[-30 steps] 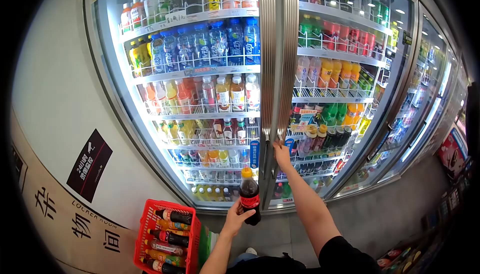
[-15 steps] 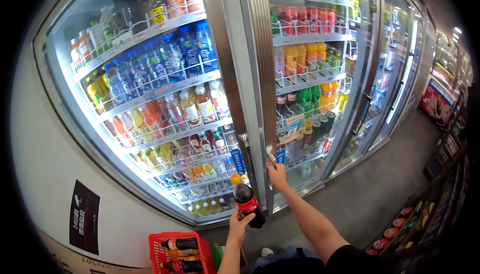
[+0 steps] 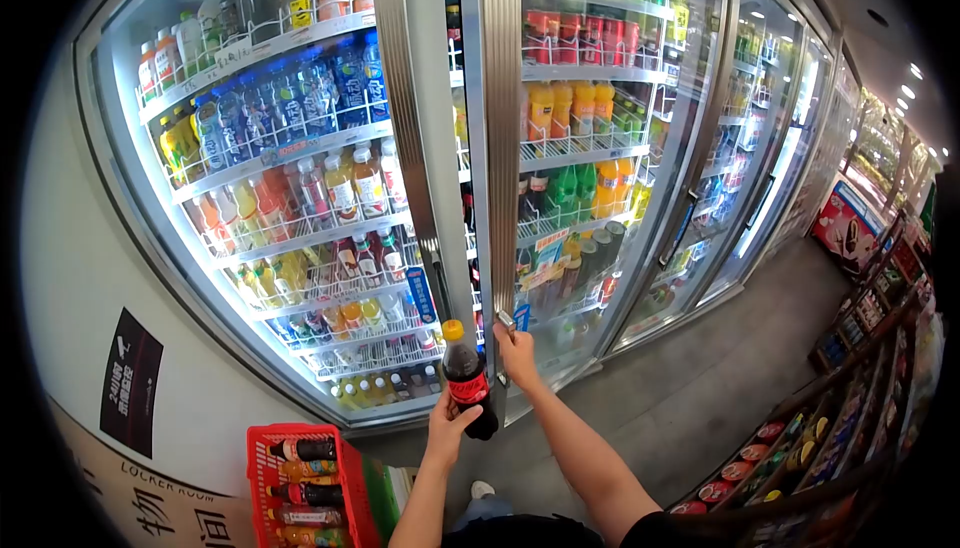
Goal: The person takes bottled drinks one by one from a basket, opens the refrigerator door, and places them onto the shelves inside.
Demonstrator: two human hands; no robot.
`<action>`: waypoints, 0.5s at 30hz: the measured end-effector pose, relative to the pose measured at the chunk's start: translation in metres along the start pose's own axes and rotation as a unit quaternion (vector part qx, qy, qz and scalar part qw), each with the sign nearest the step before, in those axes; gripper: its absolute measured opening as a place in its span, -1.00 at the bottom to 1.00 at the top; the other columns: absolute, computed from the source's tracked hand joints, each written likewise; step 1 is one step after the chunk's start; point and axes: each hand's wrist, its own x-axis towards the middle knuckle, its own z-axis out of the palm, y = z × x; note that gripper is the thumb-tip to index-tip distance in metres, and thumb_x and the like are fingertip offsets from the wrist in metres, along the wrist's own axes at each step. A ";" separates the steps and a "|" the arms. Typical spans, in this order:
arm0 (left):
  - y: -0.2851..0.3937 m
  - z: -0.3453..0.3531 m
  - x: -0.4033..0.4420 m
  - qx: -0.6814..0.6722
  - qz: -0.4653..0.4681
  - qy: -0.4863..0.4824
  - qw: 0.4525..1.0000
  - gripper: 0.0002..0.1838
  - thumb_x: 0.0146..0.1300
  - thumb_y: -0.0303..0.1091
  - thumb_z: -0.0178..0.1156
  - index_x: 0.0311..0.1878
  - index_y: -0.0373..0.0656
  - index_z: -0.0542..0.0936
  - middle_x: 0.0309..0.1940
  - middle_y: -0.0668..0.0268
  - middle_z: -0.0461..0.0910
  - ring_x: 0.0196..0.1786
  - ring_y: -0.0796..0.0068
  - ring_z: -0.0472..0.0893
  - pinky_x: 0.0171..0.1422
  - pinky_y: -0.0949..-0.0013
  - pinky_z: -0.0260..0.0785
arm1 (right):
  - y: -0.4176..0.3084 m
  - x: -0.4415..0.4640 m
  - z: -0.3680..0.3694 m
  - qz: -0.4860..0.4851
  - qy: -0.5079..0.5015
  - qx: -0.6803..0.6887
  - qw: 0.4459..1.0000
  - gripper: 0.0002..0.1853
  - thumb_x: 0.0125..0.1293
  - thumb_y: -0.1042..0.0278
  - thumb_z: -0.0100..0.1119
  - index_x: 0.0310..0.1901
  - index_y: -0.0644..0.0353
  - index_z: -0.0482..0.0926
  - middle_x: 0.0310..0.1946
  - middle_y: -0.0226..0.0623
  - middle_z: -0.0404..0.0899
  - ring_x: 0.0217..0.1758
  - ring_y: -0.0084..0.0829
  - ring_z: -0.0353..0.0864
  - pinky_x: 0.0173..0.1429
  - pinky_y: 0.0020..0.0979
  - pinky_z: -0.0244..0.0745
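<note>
My left hand holds a bottle with a yellow cap, a red label and dark contents. The fingers and thumb are wrapped around its lower part. The bottle is nearly upright, cap upward, its base tilted slightly to the right. It is in front of the fridge, near the lower end of the left door.

My right hand is to the right of the bottle, at the handle of the right door. The fingers are narrow and curled on the handle; I cannot tell how far the tips wrap behind it. The right door stands ajar: a slim gap along its left edge shows stocked shelves inside. Orange bottles and red cans show through its glass.

Behind the left door, blue bottles fill one of the upper shelves.

At the near left, a red basket contains several bottles lying on their sides, some dark and some orange. A dark sign is on the wall at the left. At the near right, a rack holds packaged goods above the grey floor.
</note>
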 end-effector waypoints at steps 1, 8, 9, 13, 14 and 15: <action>-0.001 0.003 -0.007 0.008 0.006 0.003 1.000 -0.22 0.11 -0.56 0.39 0.42 -0.22 0.31 0.18 0.31 0.53 0.21 0.50 0.51 0.36 0.40 0.28 | -0.005 -0.009 -0.007 0.006 -0.003 0.004 1.000 -0.41 0.40 0.07 0.22 -0.67 0.31 0.29 -0.74 -0.50 0.13 -0.57 -0.68 0.11 -0.53 -0.37 0.04; -0.007 0.026 -0.071 0.014 0.041 0.016 0.999 -0.26 0.12 -0.53 0.39 0.39 -0.24 0.34 0.13 0.32 0.56 0.16 0.51 0.53 0.32 0.39 0.30 | -0.031 -0.055 -0.050 -0.016 0.039 -0.024 0.999 -0.41 0.30 0.02 0.31 -0.63 0.30 0.27 -0.71 -0.50 0.15 -0.54 -0.67 0.13 -0.48 -0.42 0.13; -0.010 0.030 -0.082 0.017 0.037 0.022 0.999 -0.27 0.12 -0.53 0.39 0.39 -0.24 0.35 0.13 0.33 0.56 0.16 0.51 0.53 0.32 0.39 0.31 | -0.032 -0.064 -0.060 -0.012 0.031 -0.029 0.999 -0.41 0.30 0.02 0.31 -0.63 0.30 0.27 -0.71 -0.50 0.15 -0.54 -0.67 0.13 -0.48 -0.42 0.13; -0.036 0.043 -0.112 0.003 0.032 0.028 0.999 -0.31 0.15 -0.55 0.38 0.37 -0.24 0.37 0.13 0.34 0.56 0.16 0.54 0.53 0.30 0.42 0.31 | -0.045 -0.093 -0.099 -0.001 0.033 -0.046 0.998 -0.45 0.28 0.11 0.37 -0.66 0.10 0.21 -0.68 -0.64 0.20 -0.54 -0.72 0.11 -0.49 -0.49 0.03; -0.045 0.044 -0.119 -0.004 0.028 0.022 0.999 -0.33 0.16 -0.55 0.37 0.36 -0.24 0.38 0.13 0.34 0.56 0.16 0.54 0.53 0.29 0.43 0.31 | -0.047 -0.100 -0.110 -0.010 0.042 -0.057 0.997 -0.44 0.28 0.11 0.37 -0.66 0.09 0.19 -0.68 -0.63 0.19 -0.55 -0.72 0.11 -0.50 -0.49 0.03; -0.047 0.052 -0.127 -0.010 0.021 0.023 0.999 -0.34 0.15 -0.54 0.37 0.34 -0.24 0.39 0.12 0.34 0.56 0.15 0.52 0.53 0.30 0.42 0.30 | -0.050 -0.109 -0.121 -0.016 0.054 -0.069 0.996 -0.43 0.28 0.11 0.38 -0.66 0.08 0.17 -0.68 -0.63 0.19 -0.55 -0.72 0.11 -0.50 -0.49 0.02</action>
